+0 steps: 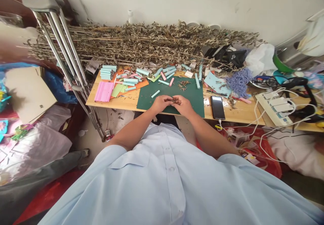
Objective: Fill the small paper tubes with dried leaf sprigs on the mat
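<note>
My left hand (160,104) and my right hand (183,106) meet above the front edge of a green cutting mat (196,100). The fingers of both are closed in a pinch around a small clump of brown dried leaves (173,100), mostly covered by the fingertips. A thin light-blue paper roll (155,93) lies on the mat to the left of my left hand. Beyond my right hand is a loose heap of dried leaf bits (183,84). Several more blue rolls (169,72) and short pink rolls (171,81) are scattered along the mat's back edge.
Dried leafy stalks (162,43) line the wall side of the table. Pink paper (104,91) and stacked blue rolls (106,73) sit at left, near metal crutches (67,46). On the right are a phone (217,107), purple yarn (239,82) and a power strip (274,108) with cables.
</note>
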Demonstrator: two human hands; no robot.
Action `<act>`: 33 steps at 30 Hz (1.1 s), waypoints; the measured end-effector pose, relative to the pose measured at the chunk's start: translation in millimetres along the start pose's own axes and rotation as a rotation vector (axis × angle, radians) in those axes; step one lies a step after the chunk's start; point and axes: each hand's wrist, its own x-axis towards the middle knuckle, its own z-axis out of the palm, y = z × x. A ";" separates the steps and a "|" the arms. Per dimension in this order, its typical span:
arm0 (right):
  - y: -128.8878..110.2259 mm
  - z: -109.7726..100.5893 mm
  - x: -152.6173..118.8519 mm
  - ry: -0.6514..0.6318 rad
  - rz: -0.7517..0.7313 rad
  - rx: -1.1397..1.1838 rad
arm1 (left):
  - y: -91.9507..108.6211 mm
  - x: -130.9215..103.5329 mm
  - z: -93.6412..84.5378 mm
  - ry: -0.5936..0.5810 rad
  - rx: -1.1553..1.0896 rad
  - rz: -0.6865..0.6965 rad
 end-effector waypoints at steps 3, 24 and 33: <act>-1.9 -3.4 -3.6 0.011 0.073 0.127 | 12.6 -2.7 2.2 0.000 -0.101 -0.102; -2.6 -9.5 -10.4 0.149 0.115 0.207 | 32.6 -3.4 17.1 0.014 -0.436 -0.313; -2.9 -24.3 -10.3 -0.023 0.110 0.174 | 37.7 -3.9 17.7 0.031 -0.394 -0.363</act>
